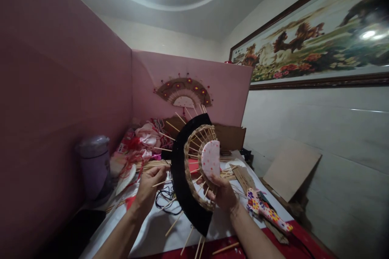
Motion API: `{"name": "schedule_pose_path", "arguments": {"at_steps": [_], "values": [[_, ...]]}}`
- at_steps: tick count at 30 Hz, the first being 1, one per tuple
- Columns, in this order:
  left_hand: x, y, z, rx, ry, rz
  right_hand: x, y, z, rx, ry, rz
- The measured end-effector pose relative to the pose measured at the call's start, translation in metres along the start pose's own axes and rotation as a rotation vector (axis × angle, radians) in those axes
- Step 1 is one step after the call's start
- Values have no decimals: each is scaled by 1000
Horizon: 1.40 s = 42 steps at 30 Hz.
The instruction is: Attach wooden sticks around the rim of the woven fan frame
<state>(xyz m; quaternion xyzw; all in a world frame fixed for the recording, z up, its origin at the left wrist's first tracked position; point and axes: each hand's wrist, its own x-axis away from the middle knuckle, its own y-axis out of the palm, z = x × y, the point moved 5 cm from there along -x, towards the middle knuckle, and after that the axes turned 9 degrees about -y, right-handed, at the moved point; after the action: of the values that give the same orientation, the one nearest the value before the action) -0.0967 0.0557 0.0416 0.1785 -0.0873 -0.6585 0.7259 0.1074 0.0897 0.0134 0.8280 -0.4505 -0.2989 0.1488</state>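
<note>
A half-round craft fan [179, 158] stands tilted on its side in front of me. Thin wooden sticks radiate from it, with a black fabric band across them, a braided tan cord inside the band, and a white half-disc with red dots [210, 161] at the centre. My right hand [223, 194] grips the fan at the lower part of this half-disc. Left of the band, my left hand [153, 180] is closed in a pinch on a thin black cord [167, 202], whose loops hang below, partly behind the fan.
Pink fabric and red ribbons [148, 135] are heaped at the back left near a lidded purple container [94, 166]. Bundled sticks [152, 164] lie behind the fan. A flower-patterned glue gun [269, 212] rests at right. A finished fan [184, 93] hangs on the pink panel.
</note>
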Motion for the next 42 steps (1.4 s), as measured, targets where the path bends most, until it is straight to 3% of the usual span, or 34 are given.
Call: {"name": "schedule_pose_path", "arguments": {"at_steps": [5, 11, 20, 26, 32, 35, 39, 42], "values": [[-4, -9, -7, 3, -15, 17, 2, 0, -2, -13, -6, 104], [-1, -12, 5, -124, 96, 119, 4, 5, -1, 9, 135, 45], [6, -17, 22, -281, 279, 236, 0, 1, 1, -26, 139, 0], [-3, -29, 15, 47, -35, 151, 4, -1, 5, -1, 243, -9], [-3, -43, 23, 93, -68, 188, 6, -3, 12, 4, 384, -15], [-2, -45, 31, -26, 33, 240, 5, -5, 12, -1, 434, -33], [4, -43, 47, -289, 314, 343, 6, -8, 9, -2, 495, -61], [8, -43, 54, -360, 420, 404, 5, -12, 5, 20, 443, -51]]}}
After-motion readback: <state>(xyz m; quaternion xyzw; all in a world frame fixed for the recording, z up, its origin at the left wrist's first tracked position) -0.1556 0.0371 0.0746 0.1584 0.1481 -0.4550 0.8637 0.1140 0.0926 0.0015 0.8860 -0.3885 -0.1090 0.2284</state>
